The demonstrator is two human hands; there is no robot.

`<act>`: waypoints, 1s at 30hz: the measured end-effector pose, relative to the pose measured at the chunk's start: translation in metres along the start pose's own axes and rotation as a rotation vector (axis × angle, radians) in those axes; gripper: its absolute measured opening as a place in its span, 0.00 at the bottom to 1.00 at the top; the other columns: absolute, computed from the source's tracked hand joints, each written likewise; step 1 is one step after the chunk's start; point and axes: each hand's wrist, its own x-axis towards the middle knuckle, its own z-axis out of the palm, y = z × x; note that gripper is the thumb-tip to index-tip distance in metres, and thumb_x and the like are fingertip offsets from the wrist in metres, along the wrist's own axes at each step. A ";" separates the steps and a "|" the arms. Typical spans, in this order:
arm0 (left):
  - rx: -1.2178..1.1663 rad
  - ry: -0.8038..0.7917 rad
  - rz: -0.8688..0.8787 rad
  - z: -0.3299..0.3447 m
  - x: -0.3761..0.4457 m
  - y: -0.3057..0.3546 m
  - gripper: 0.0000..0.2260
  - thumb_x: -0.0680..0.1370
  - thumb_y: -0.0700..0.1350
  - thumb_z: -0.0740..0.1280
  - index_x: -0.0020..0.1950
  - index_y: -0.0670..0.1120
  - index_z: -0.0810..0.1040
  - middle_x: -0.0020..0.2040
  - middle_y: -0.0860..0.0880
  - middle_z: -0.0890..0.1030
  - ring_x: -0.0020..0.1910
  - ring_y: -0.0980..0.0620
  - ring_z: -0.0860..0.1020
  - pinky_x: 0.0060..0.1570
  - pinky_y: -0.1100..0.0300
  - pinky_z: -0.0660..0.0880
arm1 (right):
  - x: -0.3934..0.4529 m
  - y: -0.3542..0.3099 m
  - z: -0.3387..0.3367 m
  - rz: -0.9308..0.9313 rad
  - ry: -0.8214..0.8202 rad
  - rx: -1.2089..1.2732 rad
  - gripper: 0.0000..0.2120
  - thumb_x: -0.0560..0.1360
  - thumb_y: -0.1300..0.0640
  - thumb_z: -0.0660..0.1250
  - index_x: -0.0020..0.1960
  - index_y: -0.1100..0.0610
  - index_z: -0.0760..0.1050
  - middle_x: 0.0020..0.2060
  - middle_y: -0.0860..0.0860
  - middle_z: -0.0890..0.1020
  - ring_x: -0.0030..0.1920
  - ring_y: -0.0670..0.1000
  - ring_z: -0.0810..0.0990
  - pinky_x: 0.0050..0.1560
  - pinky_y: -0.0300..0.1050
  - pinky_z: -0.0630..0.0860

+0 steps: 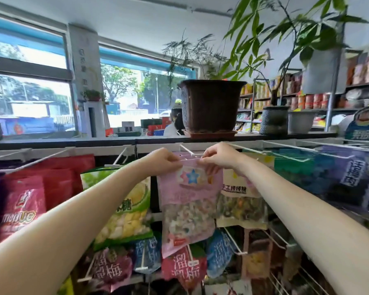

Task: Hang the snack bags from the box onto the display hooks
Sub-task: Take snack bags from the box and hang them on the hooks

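Head view: my left hand (165, 161) and right hand (219, 156) pinch the pink bag (190, 201) top; I should keep it level, sliding its hole onto the hook (186, 150).

Both bare arms reach up and forward, and the hands come close together. The left hand (163, 160) has its fingers curled and pinching. The right hand (221, 156) is pinching too, fingers bent. The fingertips of the two hands almost meet.
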 end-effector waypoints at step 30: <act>0.650 0.439 0.578 0.094 -0.002 -0.064 0.26 0.60 0.37 0.73 0.54 0.47 0.69 0.53 0.45 0.76 0.46 0.46 0.80 0.45 0.55 0.76 | -0.002 0.031 0.052 -0.275 0.414 -0.678 0.16 0.76 0.66 0.59 0.64 0.62 0.70 0.60 0.56 0.72 0.43 0.59 0.78 0.32 0.42 0.65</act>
